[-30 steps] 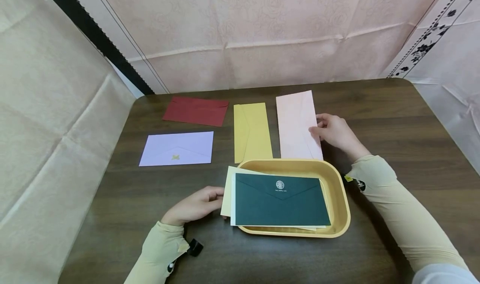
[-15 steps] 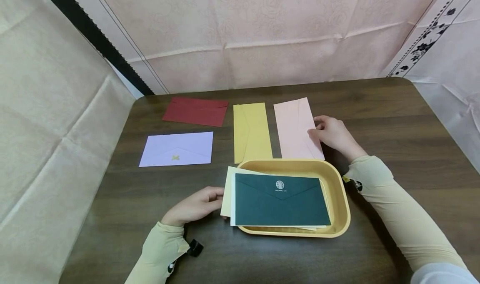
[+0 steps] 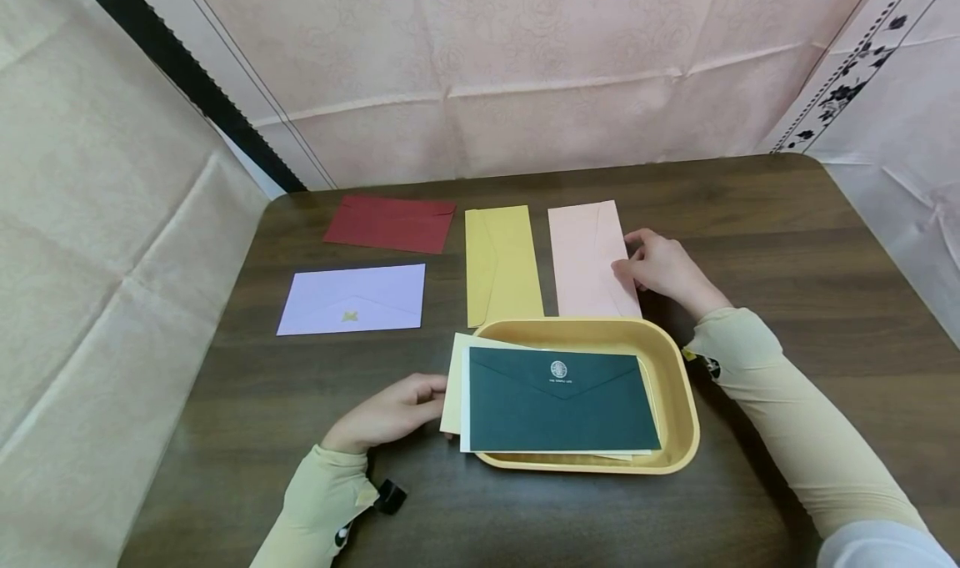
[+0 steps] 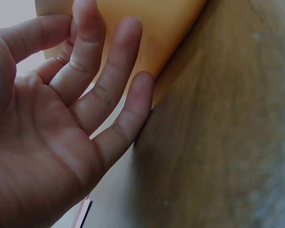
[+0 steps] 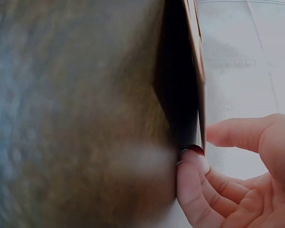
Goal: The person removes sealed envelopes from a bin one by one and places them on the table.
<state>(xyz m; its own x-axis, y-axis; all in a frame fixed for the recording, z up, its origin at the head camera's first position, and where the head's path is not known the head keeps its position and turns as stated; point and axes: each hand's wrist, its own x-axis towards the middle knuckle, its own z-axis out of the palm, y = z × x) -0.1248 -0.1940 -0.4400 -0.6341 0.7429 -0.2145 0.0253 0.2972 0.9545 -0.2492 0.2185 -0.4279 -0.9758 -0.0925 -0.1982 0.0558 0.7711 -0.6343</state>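
Note:
With thumb and fingers my right hand (image 3: 663, 268) pinches the right edge of a pink envelope (image 3: 585, 255), which stands lengthwise just behind the gold tray (image 3: 678, 401). In the right wrist view, the thumb (image 5: 237, 134) is on one side of that edge and the fingertips (image 5: 190, 178) are on the other. My left hand (image 3: 390, 409) rests at the tray's left end, under the overhanging edge of a cream envelope (image 3: 452, 393). Its fingers (image 4: 114, 71) lie loosely against the tray side in the left wrist view. A dark green envelope (image 3: 562, 409) tops the stack in the tray.
A yellow envelope (image 3: 502, 263) lies left of the pink one. Further left are a red envelope (image 3: 392, 224) and a lavender envelope (image 3: 351, 299) with a small gold mark. All lie on a dark wooden table (image 3: 795, 243), with cloth hanging behind it.
The pink envelope's far end has come down and nearer, and it has shifted slightly, with my right hand moving a little left with it. My left hand and the tray have stayed put.

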